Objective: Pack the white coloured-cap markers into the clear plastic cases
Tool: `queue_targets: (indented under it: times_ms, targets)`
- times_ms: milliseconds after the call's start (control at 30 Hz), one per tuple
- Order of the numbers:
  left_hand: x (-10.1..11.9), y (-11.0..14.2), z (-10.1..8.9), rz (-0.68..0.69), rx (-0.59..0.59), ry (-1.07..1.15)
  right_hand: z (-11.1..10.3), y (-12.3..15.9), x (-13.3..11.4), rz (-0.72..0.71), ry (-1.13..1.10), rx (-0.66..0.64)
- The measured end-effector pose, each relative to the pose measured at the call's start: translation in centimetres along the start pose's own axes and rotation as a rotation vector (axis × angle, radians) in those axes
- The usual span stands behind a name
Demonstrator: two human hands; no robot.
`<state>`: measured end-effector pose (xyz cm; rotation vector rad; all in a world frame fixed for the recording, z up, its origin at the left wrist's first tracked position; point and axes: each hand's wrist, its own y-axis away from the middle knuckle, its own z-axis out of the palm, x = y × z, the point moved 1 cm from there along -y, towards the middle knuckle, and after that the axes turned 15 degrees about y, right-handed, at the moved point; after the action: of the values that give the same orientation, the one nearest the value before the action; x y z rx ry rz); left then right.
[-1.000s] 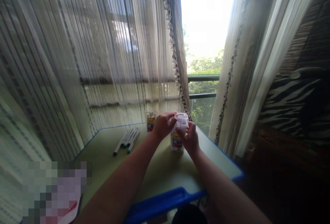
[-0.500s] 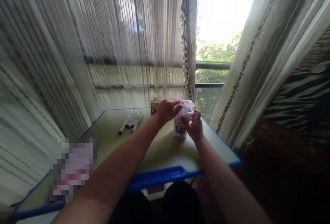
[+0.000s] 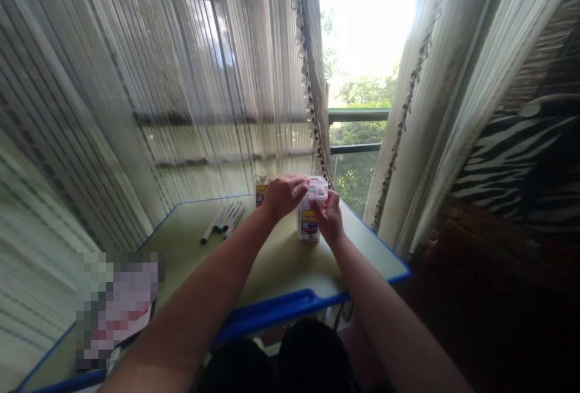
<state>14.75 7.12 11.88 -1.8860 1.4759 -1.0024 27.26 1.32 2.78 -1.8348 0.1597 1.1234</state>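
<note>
A clear plastic box (image 3: 309, 224) with a yellow and blue label stands upright on the table, its see-through lid (image 3: 318, 186) on top. My left hand (image 3: 284, 197) is closed at the lid's left edge, with bent fingers against it. From the right, my right hand (image 3: 329, 218) grips the box's upper side just under the lid. Both hands hide part of the box's top, so I cannot tell whether the lid is loose. Behind my left hand stands a second labelled box (image 3: 261, 191), partly covered. Several white markers (image 3: 223, 219) with dark and green ends lie left of my hands.
The table (image 3: 272, 260) has a blue rim and a blue front ledge (image 3: 272, 311). At its left end lies a blurred-out flat item (image 3: 120, 308). String curtains (image 3: 203, 79) hang right behind the table, with a window railing (image 3: 357, 115) beyond.
The view has swung slightly right, so everything sits further left in the picture. Both hands stay at the top of the box, their grip nearly the same.
</note>
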Motion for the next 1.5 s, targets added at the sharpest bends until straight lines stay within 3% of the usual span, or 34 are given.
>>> queue_targets:
  times_ms: [233,400,700,900,1100,1233,1500]
  targets:
    - [0.5,0.1,0.1,0.000,0.006,-0.012,0.3,-0.7,-0.9,0.063,-0.365,-0.046]
    - [0.8,0.1,0.4,0.012,0.016,0.014,0.0,-1.1,-1.5,0.097,-0.477,-0.098]
    - [1.2,-0.2,1.0,0.045,0.000,0.087,0.0,-1.1,-1.3,0.108,-0.462,0.023]
    - [1.1,-0.3,0.4,0.045,-0.036,0.095,-0.1,-0.9,-0.7,0.059,-0.391,0.030]
    - [1.3,-0.2,-0.1,0.071,0.033,0.069,0.0,-0.6,-0.6,0.015,-0.356,0.004]
    - [1.5,-0.5,-0.2,0.020,0.059,0.032,0.1,-0.6,-0.5,0.007,-0.382,-0.019]
    - [1.5,0.2,0.3,0.115,-0.055,-0.131,0.1,-0.7,-0.5,0.049,-0.430,-0.069]
